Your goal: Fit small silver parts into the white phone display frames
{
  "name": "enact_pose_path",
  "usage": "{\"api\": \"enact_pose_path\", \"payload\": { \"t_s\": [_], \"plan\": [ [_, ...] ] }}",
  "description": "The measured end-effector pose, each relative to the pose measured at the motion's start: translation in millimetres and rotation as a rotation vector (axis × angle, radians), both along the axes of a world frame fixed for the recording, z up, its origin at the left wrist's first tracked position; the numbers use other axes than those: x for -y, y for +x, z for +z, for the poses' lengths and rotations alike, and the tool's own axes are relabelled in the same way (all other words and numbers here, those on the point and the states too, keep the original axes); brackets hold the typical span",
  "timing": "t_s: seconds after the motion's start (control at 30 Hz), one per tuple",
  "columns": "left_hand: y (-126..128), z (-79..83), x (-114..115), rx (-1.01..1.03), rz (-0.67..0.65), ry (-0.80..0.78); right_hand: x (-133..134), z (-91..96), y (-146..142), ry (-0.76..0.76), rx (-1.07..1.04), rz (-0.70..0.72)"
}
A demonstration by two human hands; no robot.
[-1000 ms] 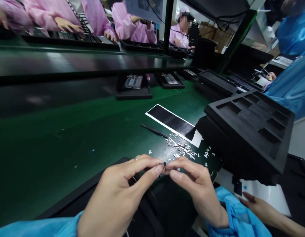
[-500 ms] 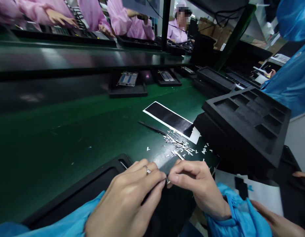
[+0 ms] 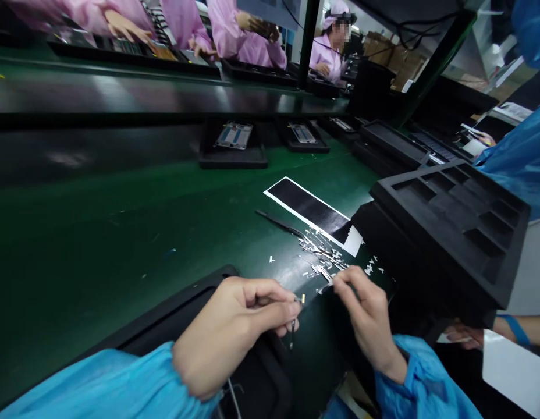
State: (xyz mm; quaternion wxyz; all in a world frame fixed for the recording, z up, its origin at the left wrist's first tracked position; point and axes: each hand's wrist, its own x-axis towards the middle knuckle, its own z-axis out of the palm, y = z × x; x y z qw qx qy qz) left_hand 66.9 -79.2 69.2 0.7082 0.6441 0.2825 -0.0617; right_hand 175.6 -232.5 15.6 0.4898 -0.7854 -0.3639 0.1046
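A: Head view, our only one. Where do we have the small part (image 3: pixel 303 299)?

B: In the left hand (image 3: pixel 248 326), pinched between thumb and fingers. Gold-coloured end sticks out past the fingertips; a thin dark tail hangs below. All of it held up off the tabletop (image 3: pixel 200 233), beside the black tray (image 3: pixel 165 317).

A: And what has changed?

B: Our hands, together half a second ago, are now apart. We take that to mean the left carries the part alone, leaving the right hand (image 3: pixel 368 314) for the slips.

A: State of the right?

B: Fingertips drawn together, at the near edge of the scattered slips (image 3: pixel 326 274). A dark sliver shows at their tips; whether we grip it, we cannot tell.

A: Nearby?

B: Beyond the slips, a slim black tool (image 3: pixel 276 222) and a white-edged black sheet (image 3: pixel 311 203). To the right, stacked black trays (image 3: pixel 448 203).
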Motion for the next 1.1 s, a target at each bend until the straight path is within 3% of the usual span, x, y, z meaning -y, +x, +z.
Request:
{"api": "enact_pose_path", "payload": {
  "t_s": [0.13, 0.23, 0.33, 0.4, 0.5, 0.57, 0.73, 0.9, 0.97, 1.1],
  "plan": [
    [-1.6, -3.7, -4.4, -0.008, 0.05, -0.014, 23.1, -24.5, 38.3, -0.112, 0.296, -0.232],
    [-2.4, -0.9, -6.2, -0.026, 0.055, -0.002, 29.8, -26.6, 48.3, -0.171, 0.412, -0.251],
    [-5.2, 6.5, -6.9, -0.039, 0.038, 0.063, 18.7, -8.2, 29.3, -0.166, 0.452, -0.149],
    [-9.4, 12.3, -7.2, -0.062, 0.003, 0.161, 2.7, 10.5, 6.5, -0.136, 0.408, -0.004],
    [-20.7, 19.3, -8.5, -0.084, -0.152, 0.432, -25.0, 35.8, -25.5, -0.001, 0.075, 0.348],
    [-31.9, 21.2, -10.6, -0.035, -0.214, 0.633, -40.4, 46.0, -39.7, 0.066, -0.075, 0.494],
    [-65.6, 16.8, -18.9, 0.229, -0.017, 0.944, -62.0, 55.0, -55.7, 0.096, -0.085, 0.573],
    [-90.8, 7.8, -26.0, 0.325, 0.143, 0.966, -74.7, 56.3, -68.7, 0.121, -0.137, 0.572],
    [-99.1, -0.8, -26.8, 0.314, 0.16, 0.972, -77.6, 53.1, -74.6, 0.105, -0.037, 0.577],
    [-116.9, -28.7, -24.1, 0.201, 0.153, 1.19, -73.5, 42.1, -81.1, 0.075, 0.568, 0.415]
  ]
}}
